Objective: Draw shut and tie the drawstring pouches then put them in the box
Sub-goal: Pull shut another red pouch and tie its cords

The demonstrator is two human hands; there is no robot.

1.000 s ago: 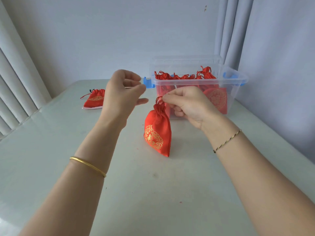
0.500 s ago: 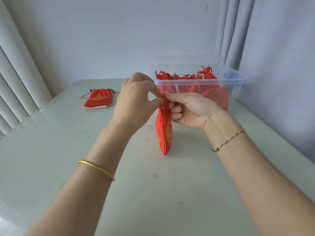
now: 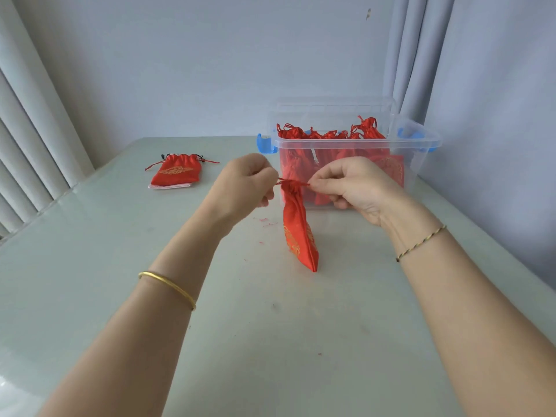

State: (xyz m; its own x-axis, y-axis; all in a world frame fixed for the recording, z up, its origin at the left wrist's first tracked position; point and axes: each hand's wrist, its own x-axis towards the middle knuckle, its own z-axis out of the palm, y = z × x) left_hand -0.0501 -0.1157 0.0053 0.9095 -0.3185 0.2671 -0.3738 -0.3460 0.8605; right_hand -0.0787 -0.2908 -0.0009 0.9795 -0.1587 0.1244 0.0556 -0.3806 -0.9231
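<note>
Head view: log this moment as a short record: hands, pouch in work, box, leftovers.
left hand: pinches one end of the red drawstring
right hand: pinches the other end
pouch in work: red satin pouch with gold print, mouth gathered shut, hangs below the cord
box: clear plastic box with blue latches, open, holds many red pouches
left over: loose red pouch flat on the pale table

Red pouch (image 3: 299, 236) hangs mid-frame, neck cinched; second pouch (image 3: 176, 174) lies flat upper left; clear box (image 3: 421, 164) upper right holds more pouches (image 3: 370, 130).
</note>
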